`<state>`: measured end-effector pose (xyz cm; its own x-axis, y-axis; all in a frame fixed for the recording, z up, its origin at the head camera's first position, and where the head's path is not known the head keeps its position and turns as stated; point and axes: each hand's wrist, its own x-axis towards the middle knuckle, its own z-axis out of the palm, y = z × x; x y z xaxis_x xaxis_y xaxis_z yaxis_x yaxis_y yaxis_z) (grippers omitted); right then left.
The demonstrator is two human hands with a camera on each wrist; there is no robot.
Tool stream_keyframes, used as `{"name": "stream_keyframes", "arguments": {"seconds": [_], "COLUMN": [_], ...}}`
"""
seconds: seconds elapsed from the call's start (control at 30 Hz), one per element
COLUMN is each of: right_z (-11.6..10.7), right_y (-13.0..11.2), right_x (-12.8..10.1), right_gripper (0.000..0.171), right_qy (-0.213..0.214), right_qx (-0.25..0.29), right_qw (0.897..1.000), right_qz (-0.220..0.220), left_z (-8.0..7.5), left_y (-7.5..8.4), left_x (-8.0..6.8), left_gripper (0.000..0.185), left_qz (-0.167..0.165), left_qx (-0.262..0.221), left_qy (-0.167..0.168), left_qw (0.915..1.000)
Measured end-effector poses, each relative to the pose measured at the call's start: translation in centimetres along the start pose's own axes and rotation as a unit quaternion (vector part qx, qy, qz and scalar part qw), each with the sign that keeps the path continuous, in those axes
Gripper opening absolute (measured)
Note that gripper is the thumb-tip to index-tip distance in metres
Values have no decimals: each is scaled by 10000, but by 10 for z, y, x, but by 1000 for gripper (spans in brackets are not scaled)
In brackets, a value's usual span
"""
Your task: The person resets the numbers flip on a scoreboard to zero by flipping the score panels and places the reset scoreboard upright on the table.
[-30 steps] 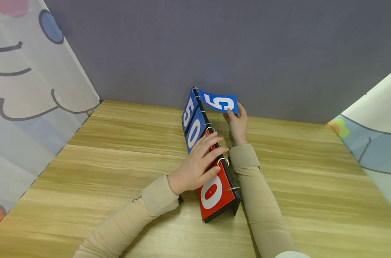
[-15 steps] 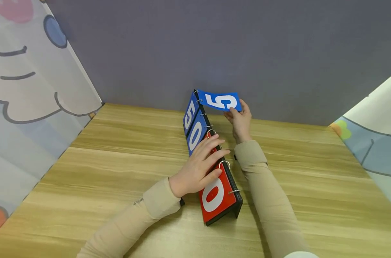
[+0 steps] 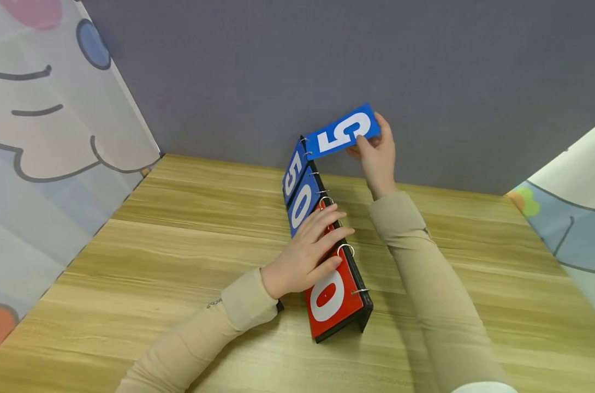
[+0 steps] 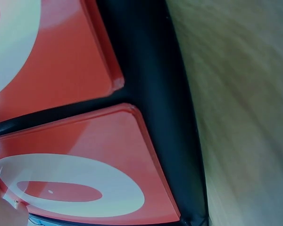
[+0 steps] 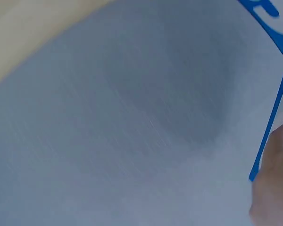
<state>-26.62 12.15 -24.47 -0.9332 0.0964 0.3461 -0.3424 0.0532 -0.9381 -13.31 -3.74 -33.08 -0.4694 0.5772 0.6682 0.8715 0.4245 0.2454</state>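
Note:
A black flip scoreboard (image 3: pixel 361 277) stands like a tent on the wooden table, with ring-bound number cards. My right hand (image 3: pixel 380 158) pinches the free end of a blue card (image 3: pixel 344 131) marked 5, which is raised off the rings at the far end. Below it hangs another blue 5 card (image 3: pixel 293 173), beside a blue 0 card (image 3: pixel 302 204). My left hand (image 3: pixel 302 256) rests with spread fingers over the red cards, covering much of one. The nearer red 0 card (image 3: pixel 327 300) shows partly. In the left wrist view, two red cards (image 4: pixel 80 188) lie against the black backing.
A grey wall panel (image 3: pixel 258 65) rises directly behind the table's far edge. Cartoon-printed cloth (image 3: pixel 57 131) hangs at the left, with similar printed cloth (image 3: pixel 567 218) at the right. Wooden tabletop (image 3: pixel 179 229) extends on both sides of the scoreboard.
My right hand has lifted the blue 5 card higher and slightly to the right, tilting its free end upward. My left hand stays on the red cards. The head view has shifted slightly.

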Motion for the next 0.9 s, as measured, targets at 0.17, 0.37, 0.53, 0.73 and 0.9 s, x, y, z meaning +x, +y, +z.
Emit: {"name": "stream_keyframes", "arguments": {"seconds": [0.17, 0.37, 0.53, 0.73, 0.9], "right_z": [8, 25, 34, 38, 43], "right_y": [-26, -36, -27, -6, 3], "right_x": [7, 11, 10, 4, 2], "right_gripper": [56, 65, 66, 40, 37], "right_qy": [-584, -1295, -1788, -2364, -2559], "right_qx": [-1297, -2295, -2744, -3161, -3463], "right_qw": [9889, 9593, 9372, 9122, 8929], "right_qz": [-437, -1016, -1195, -1103, -1320], "left_z": [1, 2, 3, 4, 6], "left_y": [0, -1, -1, 0, 1], "left_x": [1, 1, 2, 3, 2], "left_gripper": [59, 60, 60, 60, 61], "left_qz": [18, 25, 55, 114, 120], "left_qx": [3, 45, 53, 72, 33], "left_qy": [30, 61, 74, 91, 68], "left_qw": [10000, 10000, 9999, 9999, 9999]}}
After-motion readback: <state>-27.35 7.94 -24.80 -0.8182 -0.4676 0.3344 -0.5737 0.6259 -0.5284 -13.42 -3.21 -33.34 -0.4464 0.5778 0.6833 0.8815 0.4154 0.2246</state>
